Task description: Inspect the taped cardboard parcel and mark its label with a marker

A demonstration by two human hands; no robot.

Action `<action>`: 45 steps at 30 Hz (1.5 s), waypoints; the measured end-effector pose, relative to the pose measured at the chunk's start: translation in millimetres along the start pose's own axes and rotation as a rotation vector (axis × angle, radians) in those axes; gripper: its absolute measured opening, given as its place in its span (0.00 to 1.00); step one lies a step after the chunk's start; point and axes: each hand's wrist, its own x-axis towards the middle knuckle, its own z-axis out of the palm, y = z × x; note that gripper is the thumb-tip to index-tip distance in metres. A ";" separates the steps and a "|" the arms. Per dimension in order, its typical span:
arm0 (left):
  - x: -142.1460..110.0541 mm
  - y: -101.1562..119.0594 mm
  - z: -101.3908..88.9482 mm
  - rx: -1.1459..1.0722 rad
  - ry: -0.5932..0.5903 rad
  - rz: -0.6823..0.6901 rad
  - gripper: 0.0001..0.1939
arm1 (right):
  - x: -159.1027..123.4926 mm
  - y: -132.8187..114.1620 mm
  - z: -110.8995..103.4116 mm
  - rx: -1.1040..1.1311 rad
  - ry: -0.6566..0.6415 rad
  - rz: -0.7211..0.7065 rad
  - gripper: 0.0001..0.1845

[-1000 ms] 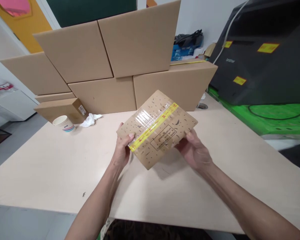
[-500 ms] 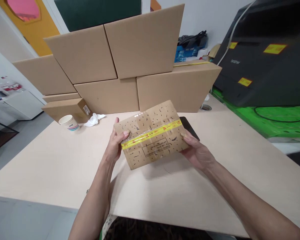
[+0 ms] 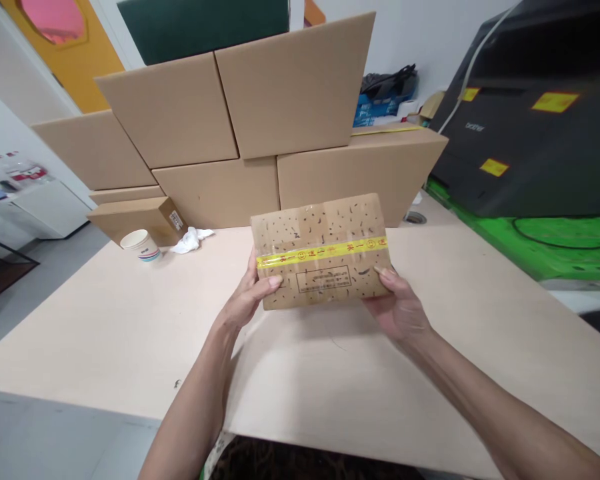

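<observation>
Head view: plain cardboard cartons [image 3: 295, 87] stand stacked along the rear of the pale worktop [image 3: 105, 320], with a dark green box [image 3: 205, 27] on top. To the right, a black case [image 3: 520, 147] marked "brother" rests on a green base [image 3: 505, 243]. At the left rear, a paper cup [image 3: 141, 247] stands upright in front of a small carton [image 3: 135, 217], beside a crumpled tissue [image 3: 193, 240].

My two hands support a speckled cardboard package [image 3: 325, 223] over the worktop, in front of the cartons. Its printed face tilts toward me; yellow tape [image 3: 325, 252] crosses it from side to side. My left hand [image 3: 245, 300] is clamped on the package's left edge, thumb on the face. My right hand [image 3: 400, 303] grips the lower right corner, thumb likewise on the face.
</observation>
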 end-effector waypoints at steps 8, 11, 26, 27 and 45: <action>-1.6 4.5 -1.7 -0.030 0.127 0.050 0.51 | -1.2 -3.5 -5.6 -0.145 -0.223 0.029 0.38; -3.0 7.8 -3.6 -0.035 0.148 0.060 0.53 | -3.6 -3.3 -6.1 -0.169 -0.254 0.017 0.41; -2.2 0.7 -6.5 -0.028 0.192 0.026 0.46 | -3.3 -5.1 -7.6 -0.233 -0.363 -0.080 0.52; -2.7 1.9 -5.1 -0.026 0.193 0.021 0.46 | -2.7 -5.2 -8.8 -0.245 -0.370 -0.087 0.51; 4.1 12.8 -6.6 -0.001 0.348 -0.241 0.36 | 16.6 3.7 -21.0 -0.681 -0.158 -0.048 0.33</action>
